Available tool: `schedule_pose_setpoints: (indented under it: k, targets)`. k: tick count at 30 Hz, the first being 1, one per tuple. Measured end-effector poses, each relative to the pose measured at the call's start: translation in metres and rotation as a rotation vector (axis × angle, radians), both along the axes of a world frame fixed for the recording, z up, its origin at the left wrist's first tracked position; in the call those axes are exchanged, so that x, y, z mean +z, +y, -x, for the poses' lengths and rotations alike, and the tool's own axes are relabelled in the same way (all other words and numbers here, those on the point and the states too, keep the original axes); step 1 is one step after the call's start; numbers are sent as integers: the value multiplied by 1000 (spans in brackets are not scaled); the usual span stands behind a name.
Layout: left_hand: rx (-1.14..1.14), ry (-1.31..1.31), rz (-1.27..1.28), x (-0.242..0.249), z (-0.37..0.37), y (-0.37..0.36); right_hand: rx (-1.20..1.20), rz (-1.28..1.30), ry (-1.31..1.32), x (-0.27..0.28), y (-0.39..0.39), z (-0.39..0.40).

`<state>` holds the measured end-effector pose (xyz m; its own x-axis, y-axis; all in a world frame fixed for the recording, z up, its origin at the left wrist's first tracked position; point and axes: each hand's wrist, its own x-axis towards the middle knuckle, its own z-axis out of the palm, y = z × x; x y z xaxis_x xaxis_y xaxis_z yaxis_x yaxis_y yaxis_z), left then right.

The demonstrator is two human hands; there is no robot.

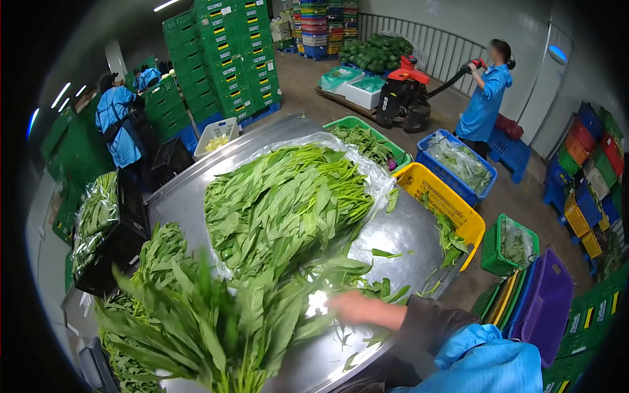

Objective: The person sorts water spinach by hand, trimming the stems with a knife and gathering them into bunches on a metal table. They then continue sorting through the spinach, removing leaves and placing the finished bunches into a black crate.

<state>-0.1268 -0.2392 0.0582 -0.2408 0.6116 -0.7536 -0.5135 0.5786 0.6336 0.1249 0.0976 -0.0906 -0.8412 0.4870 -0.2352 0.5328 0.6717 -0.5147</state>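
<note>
My right hand [357,308] reaches in from the lower right over the steel table, smeared by motion. Its fingertips are beside leaves, and I cannot make out whether they grip anything. A bunch of leafy greens [203,321] rises upright in the foreground, its stems running down to the bottom edge. My left hand is not visible; whatever supports the bunch is out of the picture. Behind it lies a big pile of long-leaved green vegetables [282,203] on a clear plastic bag [377,170]. More loose greens [164,249] lie along the table's left side.
The steel table [406,229] carries scattered leaves. A yellow crate [452,200], blue crate [481,190] and green crate [347,121] stand along its far right side. A black crate [118,229] holds bagged greens. One person [485,98] handles a red pallet truck [406,92]; another person [121,124] stands left.
</note>
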Motion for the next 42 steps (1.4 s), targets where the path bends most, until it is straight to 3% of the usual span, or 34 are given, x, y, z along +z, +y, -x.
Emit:
schedule_pose_setpoints:
  k: [1,3,4,5,7,8,12,13,15,18,22,25,27,31,34,35,38,41,42]
  targets:
    - [50,-121,-30,-10,-3,3,65,59,38,-4,-3,-4]
    - [102,-289,-59,-26,-11,11,227,247,-305,50,-14,-1]
    - [110,-335,-66,-31,-14,14,384,211,-207,52,-25,-6]
    - [116,-371,-68,-36,-16,14,574,265,-416,72,-28,3]
    - [111,-425,-83,-44,-16,16,691,425,-343,78,-44,9]
    - [106,-448,-90,-47,-14,14,686,422,-344,83,-53,14]
    - [74,-524,-117,-59,5,1,538,596,335,106,-114,61]
    - [65,-538,-126,-63,11,-3,550,586,319,107,-128,81]
    - [53,-574,-131,-69,23,-14,719,85,670,102,-159,118]
    - [25,-609,-136,-73,41,-33,757,-74,509,87,-185,151]
    - [-21,-664,-138,-78,67,-49,761,-113,486,82,-213,174]
    - [-61,-690,-138,-81,83,-61,754,-222,409,46,-241,197]
    - [-90,-712,-149,-86,96,-67,748,3,375,3,-249,211]
    - [-134,-781,-205,-95,119,-73,713,168,489,-13,-247,219]
    - [-77,-739,-299,-117,136,-70,527,39,638,2,-228,232]
    - [4,-603,-346,-132,136,-65,451,10,676,17,-223,238]
    - [214,-339,-521,-149,124,-73,246,-27,499,94,-219,258]
    - [342,-72,-917,-134,110,-69,257,-85,412,106,-246,283]
    - [522,-106,-919,-122,108,-55,257,-181,322,105,-253,290]
